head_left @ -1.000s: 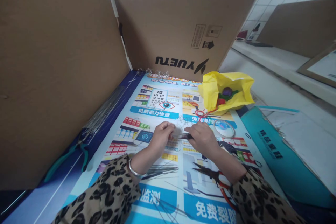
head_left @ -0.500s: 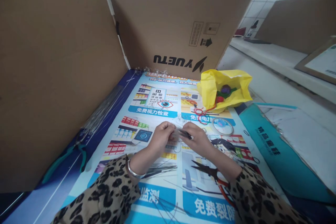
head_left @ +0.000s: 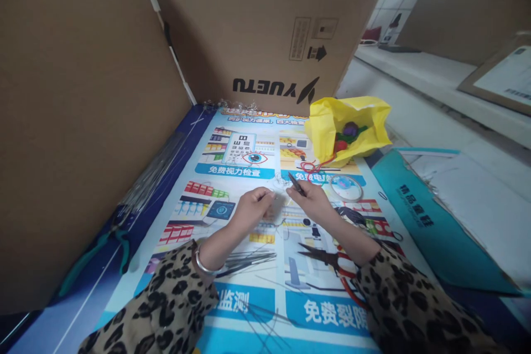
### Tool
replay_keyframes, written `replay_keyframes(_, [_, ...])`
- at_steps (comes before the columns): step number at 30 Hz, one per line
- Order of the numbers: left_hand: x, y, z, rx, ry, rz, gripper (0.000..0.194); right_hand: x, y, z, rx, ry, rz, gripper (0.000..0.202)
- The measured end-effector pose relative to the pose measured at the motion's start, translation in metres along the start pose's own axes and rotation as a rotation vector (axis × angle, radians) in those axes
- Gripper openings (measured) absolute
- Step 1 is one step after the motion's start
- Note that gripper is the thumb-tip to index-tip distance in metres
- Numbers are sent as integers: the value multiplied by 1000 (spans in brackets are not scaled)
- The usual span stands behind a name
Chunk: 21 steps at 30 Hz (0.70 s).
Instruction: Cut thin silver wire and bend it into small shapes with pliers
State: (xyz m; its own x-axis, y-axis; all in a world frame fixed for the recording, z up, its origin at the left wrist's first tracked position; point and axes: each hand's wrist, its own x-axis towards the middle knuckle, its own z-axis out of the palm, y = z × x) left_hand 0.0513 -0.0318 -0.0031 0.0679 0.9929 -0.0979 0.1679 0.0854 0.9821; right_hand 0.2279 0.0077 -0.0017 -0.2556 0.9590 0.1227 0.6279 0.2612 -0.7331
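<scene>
Over the printed sheet [head_left: 280, 265], my left hand [head_left: 251, 208] is closed in a pinch. What its fingertips hold is too small to name; a faint thin strand may be there. My right hand [head_left: 314, 203] is wrapped round a narrow dark pointed tool [head_left: 296, 183], whose tip points up and left, apart from the left fingers. The tool's kind is mostly hidden by the hand. Thin curled wires [head_left: 282, 178] lie just beyond both hands. Below my right wrist lie scissors [head_left: 321, 256] with red-and-white handles. Straight dark wires [head_left: 249, 261] lie beside my left wrist.
A yellow bag [head_left: 326, 130] holds coloured balls, with red cord [head_left: 311, 167] trailing out. Near it lies a tape roll [head_left: 360, 192]. Teal-handled pliers [head_left: 92, 259] and a wire bundle [head_left: 153, 180] lie left. Cardboard panels [head_left: 265, 27] stand behind and left; a teal box [head_left: 415, 221] sits right.
My right hand has drawn slightly away from the left, and the dark tool has swung from pointing at the left fingers to pointing up and left. The whole view has shifted slightly.
</scene>
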Motion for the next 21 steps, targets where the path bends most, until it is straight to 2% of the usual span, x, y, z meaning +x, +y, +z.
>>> replay_keyframes(5, [2, 4, -6, 194, 94, 135, 25, -1, 0, 1, -159, -95, -53, 27])
replay_keyframes(8, [4, 3, -8, 245, 115, 198, 22, -2, -3, 0, -282, -108, -84, 26])
replay_keyframes(11, [7, -1, -9, 302, 60, 148, 17, -2, -6, -1, -433, -84, -53, 24])
replay_keyframes(14, [7, -3, -12, 523, 54, 126, 13, -2, -7, 0, -513, -95, -39, 23])
replay_keyframes(18, [3, 1, -17, 883, 50, 117, 19, -4, -6, 2, -508, -124, -106, 23])
replay_keyframes(21, [0, 4, -20, 1002, 42, 137, 30, -5, -6, 2, -499, -89, -172, 23])
